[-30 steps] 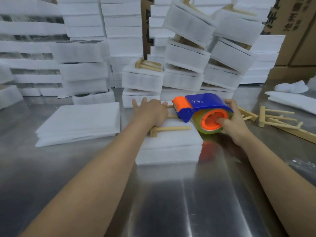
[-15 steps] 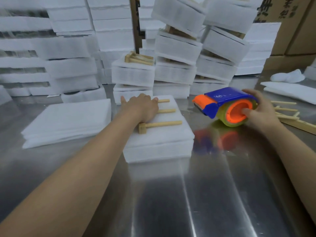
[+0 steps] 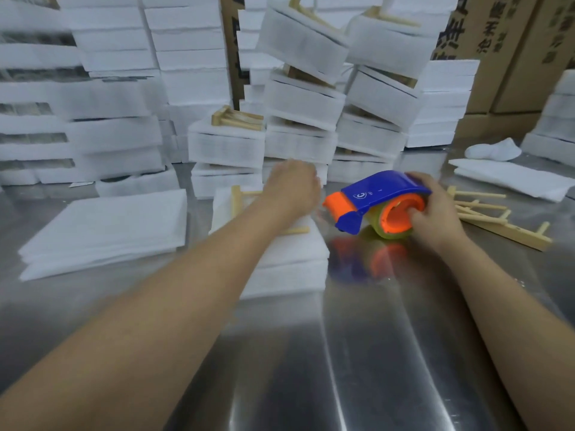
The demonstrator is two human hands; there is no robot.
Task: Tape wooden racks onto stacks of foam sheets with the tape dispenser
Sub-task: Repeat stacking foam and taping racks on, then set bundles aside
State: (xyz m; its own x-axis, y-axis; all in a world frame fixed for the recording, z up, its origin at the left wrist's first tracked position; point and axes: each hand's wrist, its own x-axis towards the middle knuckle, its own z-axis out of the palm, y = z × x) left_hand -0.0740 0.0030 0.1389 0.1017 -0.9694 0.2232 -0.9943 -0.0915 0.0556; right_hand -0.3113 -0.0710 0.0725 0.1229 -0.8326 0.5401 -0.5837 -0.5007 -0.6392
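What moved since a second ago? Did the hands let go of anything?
The right hand carried the dispenser to the right, off the foam stack and down to the table beside it. The left hand, flat on the rack before, slid towards the far edge; its grip is too blurred to tell. The right hand still holds the dispenser, and the rack still lies on top.

A foam stack (image 3: 292,262) sits mid-table (image 3: 373,353), a rack (image 3: 236,200) on top. Just right of it is the dispenser (image 3: 382,197); loose racks (image 3: 497,222) lie farther right. Flat sheets (image 3: 105,225) lie left of the stack. Bundles (image 3: 298,141) pile along the far edge, boxes (image 3: 513,57) behind them at the right.
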